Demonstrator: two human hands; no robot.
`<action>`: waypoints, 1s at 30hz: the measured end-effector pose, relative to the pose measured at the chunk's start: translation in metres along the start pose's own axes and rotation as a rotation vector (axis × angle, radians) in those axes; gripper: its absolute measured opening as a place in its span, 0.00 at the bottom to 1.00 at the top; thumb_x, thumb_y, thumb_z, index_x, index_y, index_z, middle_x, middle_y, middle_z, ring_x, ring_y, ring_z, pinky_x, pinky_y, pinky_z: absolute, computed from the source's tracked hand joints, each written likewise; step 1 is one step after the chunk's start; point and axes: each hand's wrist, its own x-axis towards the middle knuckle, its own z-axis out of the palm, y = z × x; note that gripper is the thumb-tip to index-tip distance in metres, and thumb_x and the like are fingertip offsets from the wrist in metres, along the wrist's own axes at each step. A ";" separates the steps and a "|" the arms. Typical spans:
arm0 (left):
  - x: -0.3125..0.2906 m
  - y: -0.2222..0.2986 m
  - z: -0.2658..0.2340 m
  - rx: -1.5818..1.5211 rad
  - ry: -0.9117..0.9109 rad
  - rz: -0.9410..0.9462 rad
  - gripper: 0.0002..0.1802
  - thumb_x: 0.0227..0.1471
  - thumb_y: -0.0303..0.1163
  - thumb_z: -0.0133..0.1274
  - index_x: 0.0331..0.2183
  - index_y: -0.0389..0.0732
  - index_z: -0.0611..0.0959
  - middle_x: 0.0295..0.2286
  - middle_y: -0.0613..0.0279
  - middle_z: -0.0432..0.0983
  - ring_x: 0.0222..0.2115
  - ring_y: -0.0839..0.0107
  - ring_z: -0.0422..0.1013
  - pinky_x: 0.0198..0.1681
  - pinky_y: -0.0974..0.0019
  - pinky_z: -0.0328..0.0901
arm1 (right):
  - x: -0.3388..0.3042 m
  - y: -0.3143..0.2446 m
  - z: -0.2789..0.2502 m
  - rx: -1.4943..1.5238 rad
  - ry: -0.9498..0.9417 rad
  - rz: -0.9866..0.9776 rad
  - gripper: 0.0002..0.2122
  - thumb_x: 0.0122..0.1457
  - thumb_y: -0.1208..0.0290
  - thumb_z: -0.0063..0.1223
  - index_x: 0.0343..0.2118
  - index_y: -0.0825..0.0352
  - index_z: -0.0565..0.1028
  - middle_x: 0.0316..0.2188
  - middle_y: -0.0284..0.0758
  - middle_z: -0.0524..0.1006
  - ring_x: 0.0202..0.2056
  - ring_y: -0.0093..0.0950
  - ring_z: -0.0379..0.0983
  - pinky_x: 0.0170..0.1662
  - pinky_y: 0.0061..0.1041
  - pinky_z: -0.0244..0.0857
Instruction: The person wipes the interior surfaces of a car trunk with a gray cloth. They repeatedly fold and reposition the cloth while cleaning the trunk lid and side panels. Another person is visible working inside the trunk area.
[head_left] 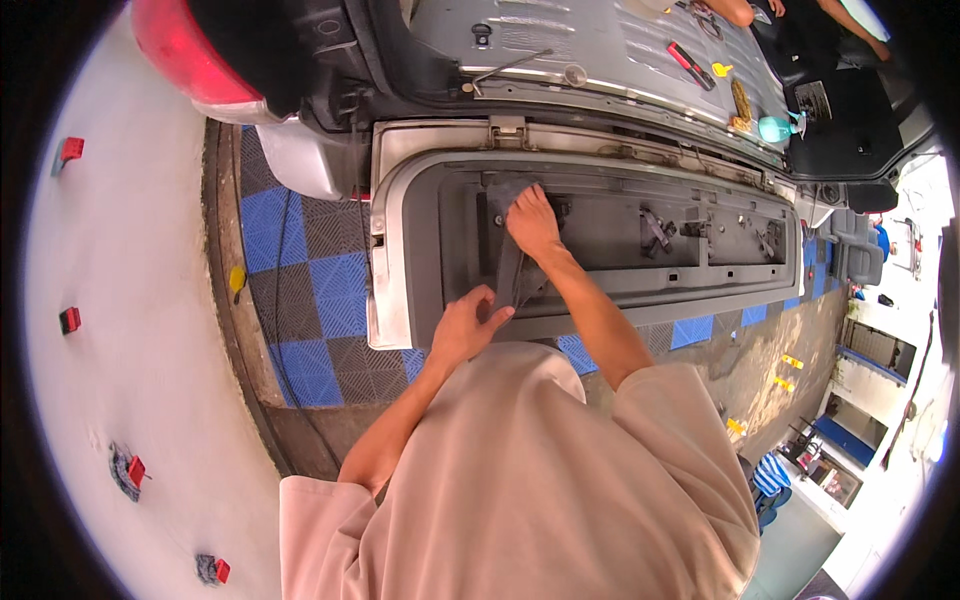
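A car's tailgate [600, 300] is folded down in front of me, its grey inner panel facing up with long recesses that bare metal and fittings. My right hand [535, 220] is over the left part of the recess, fingers bent down on a crumpled dark grey cloth [508, 190]. Nearer to me, my left hand [466, 325] rests at the panel's near edge with thumb and fingers apart and nothing visible in it. A dark upright strip [509, 265] of the panel runs between the two hands. Latch parts [656, 232] show farther right in the recess.
On the silver cargo floor [600, 45] lie a red and black tool [690, 65], a yellow piece [721, 70] and a teal spray bottle [775, 129]. Another person's arm [735, 10] reaches in there. A cable [282, 330] crosses the blue and grey floor tiles [337, 290] beside a white wall [140, 300].
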 end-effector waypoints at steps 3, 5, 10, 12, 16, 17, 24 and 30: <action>0.007 0.006 0.008 -0.023 -0.009 0.095 0.21 0.54 0.44 0.66 0.33 0.39 0.76 0.21 0.54 0.76 0.23 0.56 0.73 0.29 0.55 0.67 | -0.016 0.024 -0.009 -0.116 -0.152 0.218 0.12 0.55 0.67 0.53 0.27 0.72 0.82 0.33 0.43 0.80 0.44 0.41 0.72 0.56 0.44 0.61; 0.009 0.010 0.013 -0.052 -0.013 0.112 0.20 0.54 0.44 0.66 0.34 0.38 0.77 0.24 0.53 0.78 0.25 0.54 0.75 0.31 0.54 0.68 | -0.030 0.047 -0.020 -0.188 -0.193 0.385 0.11 0.55 0.67 0.53 0.25 0.70 0.82 0.31 0.42 0.80 0.41 0.40 0.72 0.51 0.42 0.62; 0.014 0.013 0.019 -0.053 -0.010 0.101 0.19 0.54 0.42 0.66 0.37 0.38 0.79 0.27 0.51 0.81 0.29 0.52 0.78 0.34 0.54 0.70 | -0.032 0.067 -0.026 -0.146 0.072 0.387 0.09 0.53 0.67 0.54 0.24 0.66 0.81 0.27 0.41 0.78 0.37 0.40 0.72 0.47 0.40 0.63; 0.014 0.014 0.019 -0.058 -0.001 0.089 0.19 0.54 0.41 0.67 0.37 0.38 0.79 0.28 0.51 0.81 0.29 0.52 0.78 0.34 0.53 0.70 | -0.017 0.039 -0.013 -0.163 -0.231 0.403 0.08 0.52 0.68 0.55 0.25 0.66 0.81 0.29 0.41 0.79 0.38 0.40 0.71 0.49 0.41 0.63; 0.018 0.014 0.018 0.062 -0.057 -0.013 0.18 0.53 0.39 0.67 0.37 0.38 0.79 0.27 0.51 0.81 0.29 0.53 0.79 0.34 0.54 0.70 | 0.015 -0.022 0.013 0.045 -0.056 0.154 0.08 0.53 0.70 0.55 0.31 0.67 0.82 0.36 0.40 0.79 0.48 0.40 0.70 0.59 0.40 0.62; 0.020 0.015 0.019 0.081 -0.064 -0.024 0.18 0.53 0.39 0.67 0.37 0.38 0.79 0.27 0.51 0.81 0.28 0.54 0.79 0.34 0.54 0.70 | 0.017 -0.025 0.016 0.065 0.034 0.181 0.09 0.54 0.70 0.54 0.32 0.68 0.82 0.37 0.40 0.79 0.49 0.39 0.70 0.63 0.41 0.60; 0.036 0.033 0.051 0.155 -0.052 0.037 0.19 0.53 0.41 0.67 0.37 0.38 0.79 0.28 0.51 0.82 0.29 0.59 0.79 0.35 0.58 0.71 | -0.033 0.052 -0.009 0.114 0.060 0.249 0.10 0.55 0.70 0.53 0.32 0.70 0.82 0.37 0.42 0.79 0.50 0.40 0.70 0.67 0.42 0.57; 0.046 0.075 0.112 0.106 -0.119 0.076 0.19 0.53 0.42 0.67 0.38 0.41 0.80 0.30 0.52 0.83 0.30 0.55 0.79 0.35 0.56 0.71 | -0.091 0.129 -0.024 -0.020 0.092 0.484 0.12 0.55 0.68 0.55 0.32 0.74 0.82 0.38 0.46 0.80 0.49 0.43 0.73 0.66 0.43 0.57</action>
